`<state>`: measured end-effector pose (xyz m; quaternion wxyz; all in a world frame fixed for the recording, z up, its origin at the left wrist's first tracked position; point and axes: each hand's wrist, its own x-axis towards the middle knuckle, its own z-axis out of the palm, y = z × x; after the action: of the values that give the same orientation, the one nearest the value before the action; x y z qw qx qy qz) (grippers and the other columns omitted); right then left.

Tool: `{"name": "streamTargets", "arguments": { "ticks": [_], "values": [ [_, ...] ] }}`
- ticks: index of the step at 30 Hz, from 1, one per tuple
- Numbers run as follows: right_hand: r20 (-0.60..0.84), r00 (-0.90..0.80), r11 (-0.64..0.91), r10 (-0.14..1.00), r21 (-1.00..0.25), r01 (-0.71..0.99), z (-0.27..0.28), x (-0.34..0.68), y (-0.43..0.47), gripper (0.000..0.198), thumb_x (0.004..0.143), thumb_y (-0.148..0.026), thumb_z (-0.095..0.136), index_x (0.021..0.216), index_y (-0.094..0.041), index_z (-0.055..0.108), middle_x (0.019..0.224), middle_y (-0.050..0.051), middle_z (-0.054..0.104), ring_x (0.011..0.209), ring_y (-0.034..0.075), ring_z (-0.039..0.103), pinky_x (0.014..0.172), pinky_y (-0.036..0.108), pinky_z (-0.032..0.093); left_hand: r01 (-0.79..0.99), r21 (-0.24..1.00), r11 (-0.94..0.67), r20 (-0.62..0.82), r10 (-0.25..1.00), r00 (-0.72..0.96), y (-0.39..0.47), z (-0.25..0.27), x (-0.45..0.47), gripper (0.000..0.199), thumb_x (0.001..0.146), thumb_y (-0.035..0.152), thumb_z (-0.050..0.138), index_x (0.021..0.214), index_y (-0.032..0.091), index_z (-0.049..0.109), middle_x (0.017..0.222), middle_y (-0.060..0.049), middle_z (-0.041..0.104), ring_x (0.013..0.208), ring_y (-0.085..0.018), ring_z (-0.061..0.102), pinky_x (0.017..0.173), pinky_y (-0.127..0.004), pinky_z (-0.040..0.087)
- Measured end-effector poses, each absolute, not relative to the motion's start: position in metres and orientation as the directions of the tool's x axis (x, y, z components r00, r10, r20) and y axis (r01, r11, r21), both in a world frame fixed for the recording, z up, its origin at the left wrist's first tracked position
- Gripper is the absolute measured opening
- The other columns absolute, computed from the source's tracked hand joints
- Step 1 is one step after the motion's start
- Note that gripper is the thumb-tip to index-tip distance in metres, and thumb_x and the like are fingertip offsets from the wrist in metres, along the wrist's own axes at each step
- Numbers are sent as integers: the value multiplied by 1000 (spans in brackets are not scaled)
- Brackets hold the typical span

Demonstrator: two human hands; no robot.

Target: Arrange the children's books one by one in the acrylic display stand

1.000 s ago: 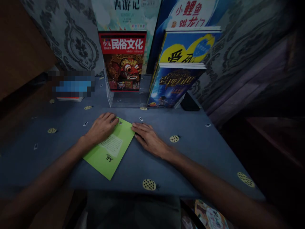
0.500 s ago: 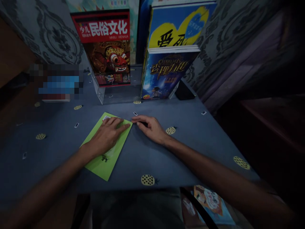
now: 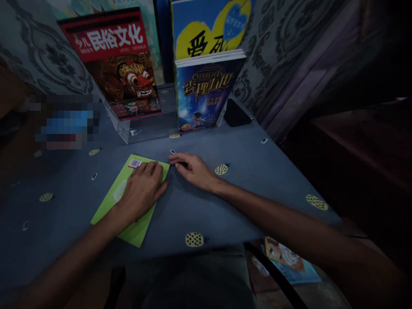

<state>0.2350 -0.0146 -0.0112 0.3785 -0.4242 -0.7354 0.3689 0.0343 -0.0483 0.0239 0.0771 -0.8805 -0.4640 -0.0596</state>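
Note:
A light-green book [image 3: 111,201] lies slantwise on the table, a barcode label near its top edge. My left hand [image 3: 141,186] rests palm down across it, fingers stretched toward the top corner and the thumb over the right edge. It covers much of the cover's middle. At the book's upper right corner is my right hand [image 3: 195,171], its side on the table. The index fingertip is at or very near that corner, with the thumb apart below it; nothing shows between them.
Behind the hands, a clear stand [image 3: 128,133] bears a red-and-black mask book [image 3: 128,73] and a blue book [image 3: 202,98]. A dark flat object [image 3: 236,113] lies right of it. The pineapple-print cloth [image 3: 244,214] covers the table. A picture book [image 3: 292,262] sits below the front edge.
The view has shifted, moving the scene mostly left. My left hand has slid down the green book, baring the barcode, and its thumb now passes the right edge. My right hand stays by the corner.

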Motion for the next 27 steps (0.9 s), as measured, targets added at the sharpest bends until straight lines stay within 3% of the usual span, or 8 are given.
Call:
{"name": "streamTargets", "arguments": {
  "ticks": [6, 11, 21, 27],
  "values": [
    [220, -345, 337, 912, -882, 329, -11, 234, -14, 33, 92, -7, 51, 120, -17, 67, 112, 8, 76, 106, 18, 71, 95, 36, 54, 884, -98, -457, 144, 872, 467, -50, 31, 42, 14, 92, 30, 56, 103, 21, 59, 102, -11, 72, 100, -30, 66, 67, -34, 52],
    [204, -343, 317, 917, -894, 316, -8, 235, -15, 35, 92, -6, 51, 122, -16, 66, 109, 8, 77, 105, 19, 71, 96, 38, 53, 899, -62, -434, 125, 890, 439, -50, 38, 45, 11, 94, 28, 50, 95, 21, 59, 92, -9, 73, 91, -28, 69, 61, -31, 46],
    [200, -337, 310, 920, -897, 314, -8, 235, -15, 38, 91, -7, 50, 125, -17, 64, 110, 7, 77, 106, 19, 70, 95, 37, 52, 888, -71, -454, 140, 877, 459, -51, 36, 43, 16, 96, 28, 47, 97, 20, 61, 94, -10, 75, 92, -28, 72, 64, -32, 49],
    [275, -306, 373, 912, -866, 334, -5, 236, -19, 38, 93, -9, 49, 128, -18, 62, 112, 6, 77, 102, 18, 67, 93, 35, 52, 871, -84, -483, 177, 853, 490, -52, 29, 41, 26, 96, 31, 50, 114, 16, 61, 115, -17, 74, 108, -33, 71, 75, -38, 57]
  ]
}}
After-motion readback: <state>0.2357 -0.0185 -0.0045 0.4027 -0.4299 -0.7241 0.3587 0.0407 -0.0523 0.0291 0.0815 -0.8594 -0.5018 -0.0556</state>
